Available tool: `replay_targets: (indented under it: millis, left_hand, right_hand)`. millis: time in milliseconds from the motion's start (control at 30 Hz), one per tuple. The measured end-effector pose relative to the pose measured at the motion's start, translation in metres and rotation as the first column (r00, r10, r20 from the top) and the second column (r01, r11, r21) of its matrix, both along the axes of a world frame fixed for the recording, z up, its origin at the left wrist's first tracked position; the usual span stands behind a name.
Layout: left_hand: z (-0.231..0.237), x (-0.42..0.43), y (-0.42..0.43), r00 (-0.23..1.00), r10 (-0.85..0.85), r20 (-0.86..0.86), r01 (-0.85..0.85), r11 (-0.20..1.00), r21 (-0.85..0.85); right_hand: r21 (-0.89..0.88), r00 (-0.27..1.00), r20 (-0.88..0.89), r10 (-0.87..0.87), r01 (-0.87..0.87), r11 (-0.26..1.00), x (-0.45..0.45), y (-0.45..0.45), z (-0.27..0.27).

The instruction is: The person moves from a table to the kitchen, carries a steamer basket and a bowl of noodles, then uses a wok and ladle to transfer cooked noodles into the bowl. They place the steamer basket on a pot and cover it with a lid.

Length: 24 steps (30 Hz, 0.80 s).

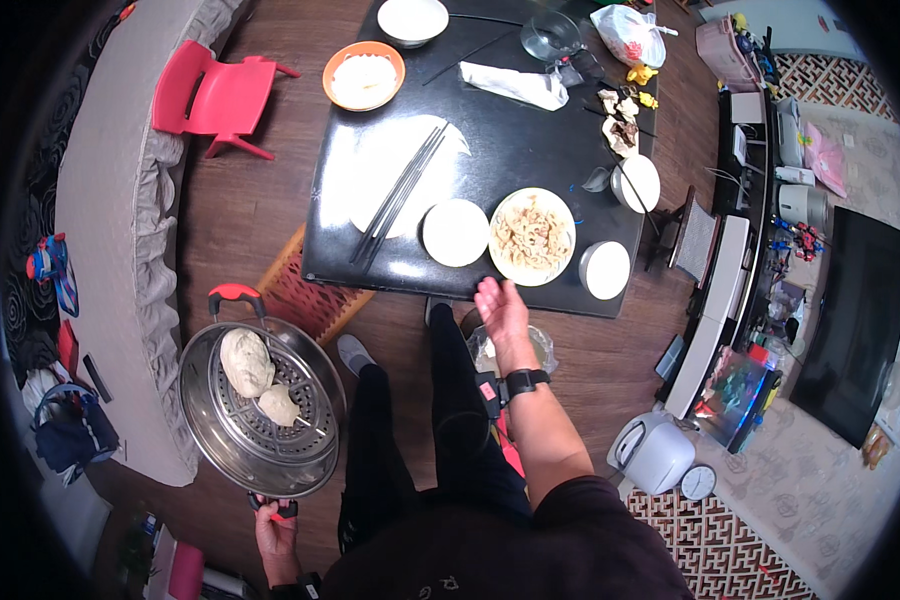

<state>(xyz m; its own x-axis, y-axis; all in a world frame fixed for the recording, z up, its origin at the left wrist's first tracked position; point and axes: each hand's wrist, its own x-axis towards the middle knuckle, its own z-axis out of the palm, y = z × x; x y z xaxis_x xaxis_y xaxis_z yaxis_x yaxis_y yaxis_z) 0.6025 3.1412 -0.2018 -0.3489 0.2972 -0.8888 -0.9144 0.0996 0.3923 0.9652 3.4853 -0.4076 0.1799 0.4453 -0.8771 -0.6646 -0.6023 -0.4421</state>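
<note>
My left hand (276,534) grips the lower red-and-black handle of a metal steamer tier (229,457). Inside the steamer, on its perforated bottom, rest a large pale bun (246,362) and a smaller torn-looking piece (278,406). My right hand (502,311) is at the front edge of a black table (420,279), fingers apart, with nothing in it. Just beyond its fingertips stands a plate (568,262) of sliced brownish-white food (531,234). Left of that plate is a white bowl (456,233); another white bowl (606,270) stands to its right.
Several dark chopsticks (401,191) lie across bright glare on the tabletop. An orange-rimmed bowl (328,79) and a rolled white plastic bag (511,86) are farther back. A woven-topped stool (300,289) is beside the table, a red child's chair (221,97) farther left. A lined bin (544,349) stands by my legs.
</note>
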Motion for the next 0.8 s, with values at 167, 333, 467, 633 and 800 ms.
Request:
replay_targets:
  millis: [167, 333, 467, 633, 800]
  left_hand:
    - [-0.001, 0.003, 0.006, 1.0, -0.016, -0.007, 0.016, 1.0, -0.005]
    - [-0.001, 0.006, 0.007, 0.996, -0.09, 0.001, 0.089, 0.989, 0.116]
    - [0.004, 0.006, 0.006, 0.997, -0.077, -0.014, 0.077, 0.997, 0.014]
    - [0.01, 0.006, 0.009, 0.997, -0.069, -0.021, 0.07, 0.995, 0.072]
    - [0.012, -0.01, -0.002, 0.99, -0.138, -0.025, 0.14, 0.957, 0.255]
  right_hand:
    - [0.009, 0.992, 0.113, -0.059, 0.058, 0.998, 0.033, 0.019, -0.014]
    - [0.016, 0.993, 0.112, -0.022, 0.02, 1.0, 0.035, 0.022, -0.009]
    - [0.033, 0.995, 0.102, -0.006, 0.002, 0.999, 0.041, 0.011, 0.012]
    - [0.05, 0.988, 0.134, 0.081, -0.089, 0.995, 0.059, -0.016, 0.061]
    - [0.07, 0.96, 0.143, 0.239, -0.251, 0.966, 0.086, -0.077, 0.119]
